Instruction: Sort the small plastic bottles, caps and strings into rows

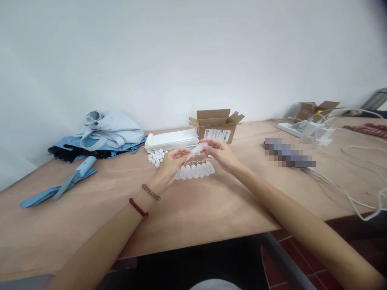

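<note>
Between my two hands, above the table, is a small translucent white bottle-like piece (198, 149). My right hand (220, 154) pinches it at its right end. My left hand (173, 162) is closed at the fingertips around a thin pale stem (189, 157) close to the piece's left end. Just below my hands, several similar translucent pieces (194, 171) lie side by side in a row, with thin pale stems at their far ends. A heap of small white caps (156, 157) lies beyond my left hand.
Behind the caps lies a stack of flat white packets (172, 139), beside an opened cardboard box (216, 131). A light bag (111, 131) and blue umbrella (80, 169) occupy the left. To the right are a blurred phone-like object (287, 153), cables and a power strip (292, 129).
</note>
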A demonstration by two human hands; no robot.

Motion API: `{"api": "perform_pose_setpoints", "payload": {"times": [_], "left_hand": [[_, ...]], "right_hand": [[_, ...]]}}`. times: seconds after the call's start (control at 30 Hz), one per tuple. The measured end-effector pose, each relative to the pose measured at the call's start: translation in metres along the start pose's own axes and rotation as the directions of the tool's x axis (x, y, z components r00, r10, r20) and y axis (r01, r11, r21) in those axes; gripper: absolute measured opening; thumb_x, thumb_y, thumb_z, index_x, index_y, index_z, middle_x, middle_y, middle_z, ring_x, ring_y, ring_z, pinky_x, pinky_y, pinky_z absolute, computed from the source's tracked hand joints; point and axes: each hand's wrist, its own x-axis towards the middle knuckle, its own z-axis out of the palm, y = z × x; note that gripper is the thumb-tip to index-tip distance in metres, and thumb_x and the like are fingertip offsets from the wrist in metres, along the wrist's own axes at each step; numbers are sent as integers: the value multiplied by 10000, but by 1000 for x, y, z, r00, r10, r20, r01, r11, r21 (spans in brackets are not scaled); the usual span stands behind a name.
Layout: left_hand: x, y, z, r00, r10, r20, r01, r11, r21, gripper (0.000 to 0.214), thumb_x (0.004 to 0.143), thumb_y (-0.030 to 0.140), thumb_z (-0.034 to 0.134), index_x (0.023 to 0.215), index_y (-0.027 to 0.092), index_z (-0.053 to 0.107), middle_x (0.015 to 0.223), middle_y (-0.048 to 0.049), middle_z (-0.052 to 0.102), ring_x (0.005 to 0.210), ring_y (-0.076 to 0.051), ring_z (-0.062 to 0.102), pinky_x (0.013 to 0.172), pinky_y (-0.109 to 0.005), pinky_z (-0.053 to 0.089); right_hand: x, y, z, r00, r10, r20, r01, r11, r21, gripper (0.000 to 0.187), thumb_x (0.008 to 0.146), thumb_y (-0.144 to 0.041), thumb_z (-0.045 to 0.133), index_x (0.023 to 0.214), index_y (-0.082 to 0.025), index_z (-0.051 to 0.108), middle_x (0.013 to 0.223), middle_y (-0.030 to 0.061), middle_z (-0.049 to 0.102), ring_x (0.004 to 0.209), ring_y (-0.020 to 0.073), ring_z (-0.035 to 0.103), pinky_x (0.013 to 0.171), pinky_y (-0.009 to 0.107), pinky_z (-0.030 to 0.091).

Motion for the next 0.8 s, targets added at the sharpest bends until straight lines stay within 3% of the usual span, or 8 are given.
{"api": "perform_pose_setpoints", "payload": {"times": [0.13, 0.4, 0.63, 0.8], "left_hand": [[0, 2, 0, 999, 4, -46, -4, 1000, -16, 226, 615, 235, 776, 791, 139, 671, 705, -11, 661, 632, -93, 558, 605, -231, 406], [2, 1, -3, 996, -35, -81, 27, 995, -100, 223, 606, 205, 765, 787, 138, 652, 734, -40, 683, 686, -109, 587, 621, -236, 400], [4, -1, -5, 995, -52, -81, 39, 986, -160, 209, 616, 200, 760, 785, 134, 657, 724, -38, 676, 700, -120, 599, 631, -245, 413], [4, -1, -6, 994, -50, -98, 33, 985, -172, 217, 616, 227, 768, 787, 125, 682, 714, -27, 661, 685, -112, 593, 676, -257, 449]], "right_hand": [[-1, 1, 4, 996, 93, -7, -91, 987, 129, 254, 727, -323, 691, 922, -169, 641, 857, 30, 647, 767, 129, 605, 762, 299, 466], [-3, 6, 9, 986, 166, 33, -169, 953, 251, 215, 692, -283, 735, 852, -159, 661, 847, 40, 662, 741, 132, 624, 772, 304, 492], [-6, 12, 15, 968, 212, 133, -247, 899, 362, 167, 708, -279, 744, 783, -162, 652, 825, 47, 684, 807, 174, 661, 802, 317, 522], [-12, 7, 24, 945, 241, 220, -307, 885, 350, 148, 780, -270, 687, 837, -137, 654, 837, 77, 704, 849, 171, 674, 840, 302, 520]]}}
